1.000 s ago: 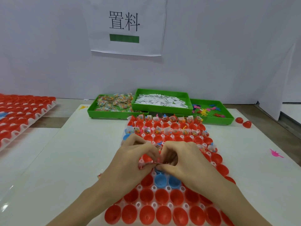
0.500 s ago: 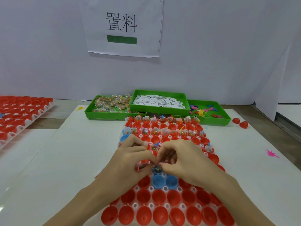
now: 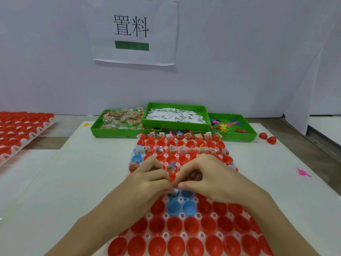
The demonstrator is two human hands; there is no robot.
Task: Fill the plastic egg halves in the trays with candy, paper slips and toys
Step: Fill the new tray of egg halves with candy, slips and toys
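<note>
Both hands have dropped toward the blue egg halves [image 3: 180, 205] mid-tray. The left hand [image 3: 147, 183] and right hand [image 3: 208, 179] each pinch, grip closed, a paper slip [image 3: 175, 191] over the far-left blue half. Filling step; next, release it inside. Beyond, the green supply trays [image 3: 177, 124].

Both forearms run out of the bottom edge. The left hand [image 3: 147, 183] and right hand [image 3: 208, 178] cover several egg halves of the middle tray [image 3: 182, 216], so their contents cannot be told. What the fingers [image 3: 181, 185] pinch over the blue egg half [image 3: 173, 195] is mostly hidden; only a white scrap shows. The second tray [image 3: 22, 130] is cut by the left edge. Print on the paper slips [image 3: 175, 116] is too small to read. Toys [image 3: 225, 125] are too small to identify.
</note>
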